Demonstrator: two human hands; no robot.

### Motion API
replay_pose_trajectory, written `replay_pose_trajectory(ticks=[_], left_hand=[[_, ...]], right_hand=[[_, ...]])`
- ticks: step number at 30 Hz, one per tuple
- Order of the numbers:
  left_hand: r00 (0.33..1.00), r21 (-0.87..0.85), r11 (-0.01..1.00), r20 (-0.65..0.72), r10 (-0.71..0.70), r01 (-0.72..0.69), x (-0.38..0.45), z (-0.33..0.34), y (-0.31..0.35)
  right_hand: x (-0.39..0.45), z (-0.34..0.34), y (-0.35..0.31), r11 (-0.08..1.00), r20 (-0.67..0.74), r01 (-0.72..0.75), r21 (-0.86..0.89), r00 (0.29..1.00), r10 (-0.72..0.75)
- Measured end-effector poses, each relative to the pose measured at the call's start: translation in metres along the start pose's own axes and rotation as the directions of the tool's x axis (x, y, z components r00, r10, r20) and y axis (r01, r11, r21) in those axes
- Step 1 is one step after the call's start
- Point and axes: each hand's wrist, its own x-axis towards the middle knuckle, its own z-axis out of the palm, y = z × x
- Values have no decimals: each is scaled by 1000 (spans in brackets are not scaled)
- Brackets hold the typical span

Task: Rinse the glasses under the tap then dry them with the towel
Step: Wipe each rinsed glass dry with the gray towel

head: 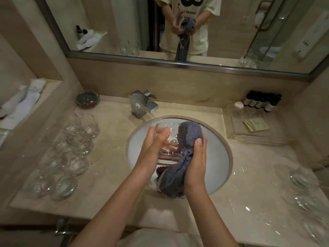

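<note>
Glass [166, 139]: one clear tumbler, held over the round white sink [219, 157], tilted with its mouth toward the far side. The left hand [153, 148] gripped it, fingers curled round the wall and thumb laid across the near side.

Towel [179, 157]: grey-blue cloth, one end pushed up against the right side of the glass at its rim, the rest trailing down under the glass toward the near edge of the sink. The right hand [196, 157] clutched it, fingers and thumb closed round the bunched cloth.

Tap [142, 104]: square chrome fitting at the far left of the sink; no water seen running.

Glasses, left group [71, 154]: a cluster of clear tumblers standing on the beige stone worktop [110, 166], left of the sink.

Glasses, right group [306, 193]: more clear tumblers on the worktop at the near right, blurred.

Bottles [261, 102]: a row of small dark toiletry bottles at the far right, beside a clear tray [231, 132] holding a pale sachet [255, 124].

Round dish [87, 99]: dark, at the far left of the worktop.

Mirror [124, 24]: above the worktop, reflecting the person holding glass and towel.
</note>
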Motion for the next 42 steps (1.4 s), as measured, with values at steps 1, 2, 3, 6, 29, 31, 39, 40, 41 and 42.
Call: replay_pose_trajectory(ticks=[1, 2, 3, 6, 29, 31, 39, 40, 41, 42], left_hand=[[1000, 52, 999, -3, -1, 1, 1, -2, 1], [1000, 79, 997, -16, -5, 6, 2, -3, 3], [999, 104, 995, -37, -5, 9, 3, -5, 4], [993, 240, 971, -109, 44, -17, 6, -9, 2], [999, 219, 976, 48, -15, 4, 5, -19, 10], [999, 185, 983, 41, -10, 3, 2, -15, 11], [990, -52, 993, 99, -98, 104, 0, -18, 13], [985, -70, 988, 120, -125, 134, 0, -18, 13], [979, -75, 984, 139, -152, 163, 1, -19, 13], [974, -62, 981, 143, -173, 183, 1, -19, 13]], right_hand=[[-1, 1, 0, 1000, -1, 1, -16, 1000, -1], [-1, 0, 2, 999, -15, 2, -32, 1000, -3], [-2, 1, 2, 999, -17, 1, -49, 1000, -2], [-2, 3, 5, 995, -9, 5, -102, 1000, -6], [-1, 8, 1, 987, -12, 33, -154, 999, -35], [-2, 11, 1, 977, 9, 87, -197, 996, -87], [-2, 15, -1, 996, 2, 81, -41, 997, -81], [-3, 15, -1, 997, -3, 63, -41, 998, -63], [-4, 16, -1, 998, -13, 51, -44, 999, -52], [-5, 16, -1, 998, -19, 39, -48, 999, -40]])
